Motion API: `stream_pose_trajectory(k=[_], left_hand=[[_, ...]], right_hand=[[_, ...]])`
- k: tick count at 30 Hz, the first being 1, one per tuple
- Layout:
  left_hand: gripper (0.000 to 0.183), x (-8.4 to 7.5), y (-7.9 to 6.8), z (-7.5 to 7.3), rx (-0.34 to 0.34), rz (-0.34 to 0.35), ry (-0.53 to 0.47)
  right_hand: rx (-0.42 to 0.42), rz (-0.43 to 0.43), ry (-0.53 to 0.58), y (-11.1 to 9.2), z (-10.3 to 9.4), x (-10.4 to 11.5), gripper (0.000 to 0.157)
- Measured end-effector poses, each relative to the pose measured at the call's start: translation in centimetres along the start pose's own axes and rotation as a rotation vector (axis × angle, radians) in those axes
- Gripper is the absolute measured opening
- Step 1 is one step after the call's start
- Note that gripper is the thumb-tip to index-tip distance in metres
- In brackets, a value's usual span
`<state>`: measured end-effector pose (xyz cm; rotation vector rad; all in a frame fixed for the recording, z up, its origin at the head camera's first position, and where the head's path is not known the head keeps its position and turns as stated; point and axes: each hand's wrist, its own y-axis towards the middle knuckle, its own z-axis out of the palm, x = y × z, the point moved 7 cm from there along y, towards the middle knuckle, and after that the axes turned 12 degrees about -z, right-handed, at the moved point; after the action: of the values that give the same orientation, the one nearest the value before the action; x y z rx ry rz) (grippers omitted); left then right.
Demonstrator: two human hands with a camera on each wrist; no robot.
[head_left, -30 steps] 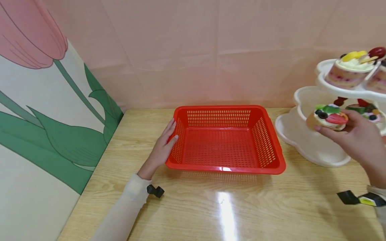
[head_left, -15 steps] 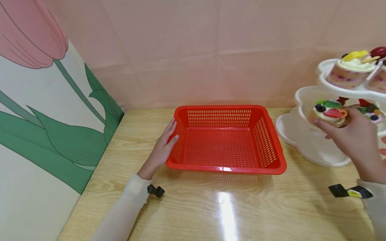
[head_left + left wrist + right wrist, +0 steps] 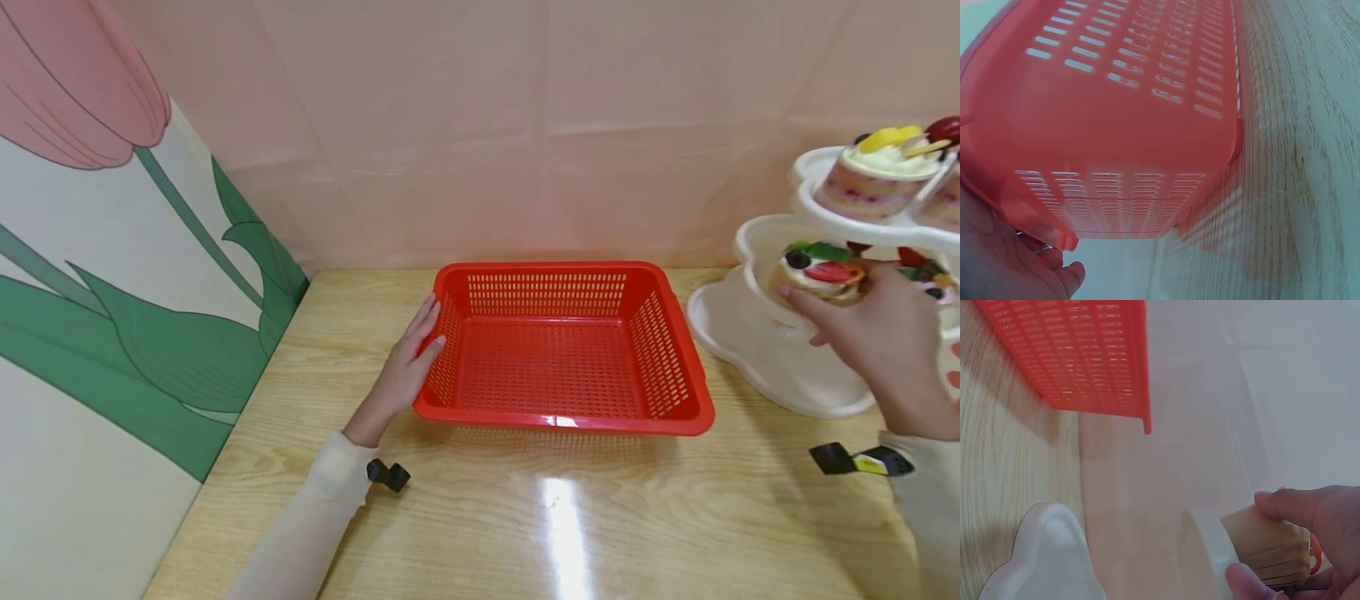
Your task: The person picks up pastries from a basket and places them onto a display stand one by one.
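A cupcake topped with cream, a strawberry slice, a dark berry and green leaves is at the left of the middle tier of a white tiered stand. My right hand grips it by the side, thumb in front. In the right wrist view, the pleated tan cup stands with its base right at the white tier. My left hand rests against the left rim of a red plastic basket, fingers extended along it. The left wrist view shows those fingertips beside the basket's outer wall.
Layered cream cups with fruit stand on the stand's top tier, overhanging the middle one. Another fruit-topped cake sits behind my right hand. The wide bottom tier lies near the basket. A pink cloth hangs behind the wooden table.
My right hand has carried the cupcake slightly back and right, further onto the middle tier, with the forearm swinging left. My left hand and the basket have stayed nearly still.
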<state>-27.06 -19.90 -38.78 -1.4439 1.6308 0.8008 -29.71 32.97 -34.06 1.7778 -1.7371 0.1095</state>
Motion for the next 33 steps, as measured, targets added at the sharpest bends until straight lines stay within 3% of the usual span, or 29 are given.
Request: stream_pose_trajectory(k=[22,33], left_hand=[[0.057,-0.03,0.08,0.01,-0.003,-0.004,-0.007],[0.057,-0.21,-0.08,-0.01,0.003,0.002,-0.008]], right_hand=[[0.076,0.039,-0.102,0.42,0.56,-0.01,0.096],[0.085,0.035,-0.109,0.38,0.68,0.02,0.097]])
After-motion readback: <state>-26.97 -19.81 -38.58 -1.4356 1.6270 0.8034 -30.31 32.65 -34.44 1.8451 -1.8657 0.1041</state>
